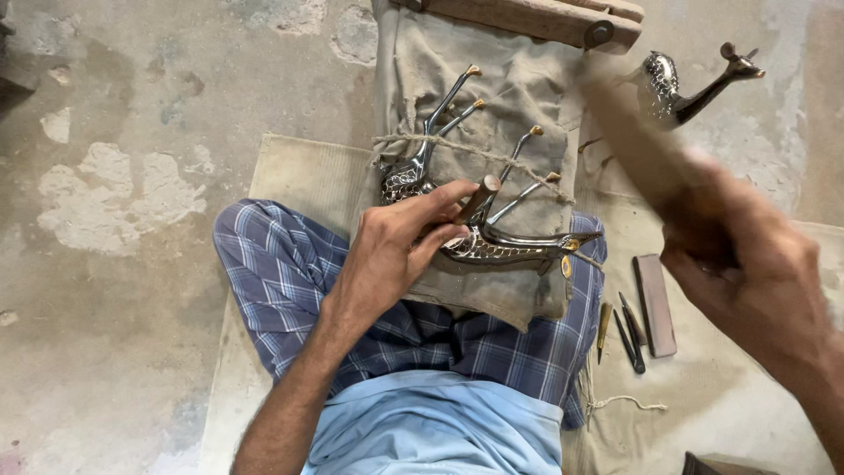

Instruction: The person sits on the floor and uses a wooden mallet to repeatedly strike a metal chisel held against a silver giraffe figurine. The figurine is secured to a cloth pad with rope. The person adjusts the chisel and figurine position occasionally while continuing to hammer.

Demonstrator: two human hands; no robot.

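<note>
Holding 1 punch (479, 198) w/ left hand (396, 251); 2 metal deer: lap (492, 251), floor (694, 84).

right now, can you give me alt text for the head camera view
A seated person's left hand holds a small wooden-handled punch against a metal deer figure tied with string on a cloth-covered block, while the right hand raises a blurred wooden mallet. Small chisels and another metal deer lie to the right.

My left hand (400, 242) lay palm-down near the centre, fingers pinched together and forearm running back toward me, while my right hand (747, 273) hung raised at the right, fist closed, blurred.
</note>
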